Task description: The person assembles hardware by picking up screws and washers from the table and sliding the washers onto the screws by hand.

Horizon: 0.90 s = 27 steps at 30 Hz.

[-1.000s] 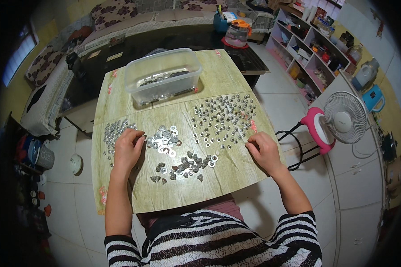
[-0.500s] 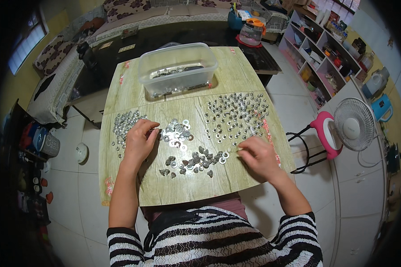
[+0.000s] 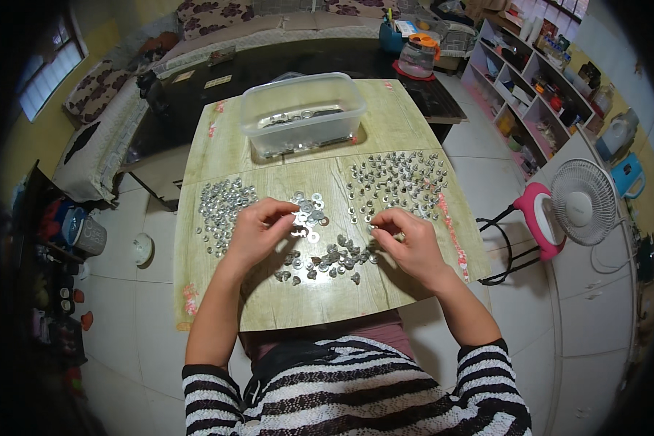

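Note:
My left hand is over the left edge of a pile of flat round washers, thumb and fingertips drawn together; whatever is between them is too small to make out. My right hand pinches a small pale metal piece at its fingertips, whose kind I cannot tell. Between and below both hands lies a heap of dull grey screws with washers. To the left is a cluster of small shiny nuts. Many screws stand on their heads at the right.
A clear plastic box with loose metal parts inside stands at the far side of the wood-patterned table. Beyond is a dark table. At the right, a white fan sits past a pink-and-black stool.
My right hand has moved left and slightly up, toward the middle. My left hand has moved right to the washers, uncovering more of the nuts. The whole view has shifted slightly.

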Each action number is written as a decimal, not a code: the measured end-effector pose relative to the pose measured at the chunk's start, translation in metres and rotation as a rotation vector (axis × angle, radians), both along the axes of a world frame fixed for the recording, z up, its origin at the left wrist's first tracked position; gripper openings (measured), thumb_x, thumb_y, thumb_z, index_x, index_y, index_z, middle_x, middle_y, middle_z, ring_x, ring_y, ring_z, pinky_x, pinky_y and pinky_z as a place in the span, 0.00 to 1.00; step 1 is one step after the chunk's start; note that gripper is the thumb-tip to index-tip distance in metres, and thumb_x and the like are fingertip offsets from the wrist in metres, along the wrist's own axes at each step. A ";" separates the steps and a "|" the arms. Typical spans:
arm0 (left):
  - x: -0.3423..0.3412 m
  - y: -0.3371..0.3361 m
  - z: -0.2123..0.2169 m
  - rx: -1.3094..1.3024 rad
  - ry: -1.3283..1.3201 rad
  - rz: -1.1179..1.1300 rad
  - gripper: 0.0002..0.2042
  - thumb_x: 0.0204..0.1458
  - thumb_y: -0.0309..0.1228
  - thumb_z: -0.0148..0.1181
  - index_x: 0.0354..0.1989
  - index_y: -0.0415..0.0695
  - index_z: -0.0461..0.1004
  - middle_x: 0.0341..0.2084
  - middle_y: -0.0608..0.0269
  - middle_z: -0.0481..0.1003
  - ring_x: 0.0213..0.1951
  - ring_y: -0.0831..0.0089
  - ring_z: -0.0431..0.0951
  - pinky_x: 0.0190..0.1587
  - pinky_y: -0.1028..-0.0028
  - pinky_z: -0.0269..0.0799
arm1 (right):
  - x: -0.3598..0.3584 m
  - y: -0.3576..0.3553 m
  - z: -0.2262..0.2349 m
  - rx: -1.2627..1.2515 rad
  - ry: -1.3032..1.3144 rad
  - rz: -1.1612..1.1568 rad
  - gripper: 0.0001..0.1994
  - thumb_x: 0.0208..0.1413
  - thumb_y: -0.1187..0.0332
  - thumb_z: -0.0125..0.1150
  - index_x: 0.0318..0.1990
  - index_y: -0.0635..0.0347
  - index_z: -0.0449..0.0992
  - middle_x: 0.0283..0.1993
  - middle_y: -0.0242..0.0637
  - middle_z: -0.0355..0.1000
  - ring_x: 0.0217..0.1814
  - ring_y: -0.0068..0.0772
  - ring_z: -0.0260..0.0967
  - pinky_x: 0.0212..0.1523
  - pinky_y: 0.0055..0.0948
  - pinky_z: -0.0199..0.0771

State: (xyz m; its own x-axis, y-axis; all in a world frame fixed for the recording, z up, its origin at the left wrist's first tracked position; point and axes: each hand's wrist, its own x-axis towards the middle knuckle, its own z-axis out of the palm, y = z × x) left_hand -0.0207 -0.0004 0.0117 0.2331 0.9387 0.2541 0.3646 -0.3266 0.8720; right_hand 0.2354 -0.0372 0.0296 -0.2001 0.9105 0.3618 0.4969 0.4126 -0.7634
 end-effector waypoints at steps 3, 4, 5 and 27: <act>0.012 -0.007 -0.001 -0.259 -0.206 -0.173 0.09 0.47 0.25 0.56 0.37 0.37 0.73 0.28 0.63 0.75 0.30 0.80 0.74 0.33 0.81 0.71 | -0.024 0.012 0.009 0.111 -0.062 0.116 0.06 0.44 0.74 0.56 0.31 0.63 0.70 0.29 0.40 0.68 0.29 0.38 0.68 0.29 0.29 0.68; 0.016 -0.011 0.005 -0.294 -0.232 -0.228 0.09 0.48 0.25 0.56 0.38 0.36 0.72 0.28 0.64 0.75 0.31 0.80 0.74 0.33 0.81 0.71 | -0.033 0.016 0.007 0.188 -0.106 0.143 0.06 0.44 0.74 0.57 0.31 0.63 0.70 0.28 0.39 0.68 0.28 0.36 0.69 0.28 0.28 0.69; 0.018 -0.011 -0.001 -0.320 -0.270 -0.250 0.10 0.48 0.26 0.57 0.38 0.36 0.72 0.28 0.64 0.74 0.31 0.80 0.74 0.33 0.80 0.71 | -0.041 0.021 0.003 0.266 -0.150 0.169 0.06 0.43 0.75 0.58 0.30 0.63 0.70 0.28 0.38 0.68 0.27 0.34 0.69 0.28 0.27 0.69; 0.008 -0.004 -0.002 -0.330 -0.553 -0.075 0.10 0.49 0.24 0.55 0.40 0.34 0.71 0.28 0.61 0.74 0.30 0.80 0.74 0.35 0.82 0.71 | -0.077 0.046 -0.003 -0.044 0.245 0.204 0.06 0.43 0.75 0.59 0.31 0.65 0.72 0.27 0.39 0.70 0.27 0.30 0.69 0.29 0.24 0.70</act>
State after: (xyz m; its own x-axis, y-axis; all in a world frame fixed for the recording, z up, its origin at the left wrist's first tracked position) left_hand -0.0129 -0.0046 0.0100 0.2186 0.9742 0.0567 -0.1811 -0.0166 0.9833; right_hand 0.1588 0.0090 0.0265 -0.2917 0.8764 0.3833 0.2068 0.4490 -0.8693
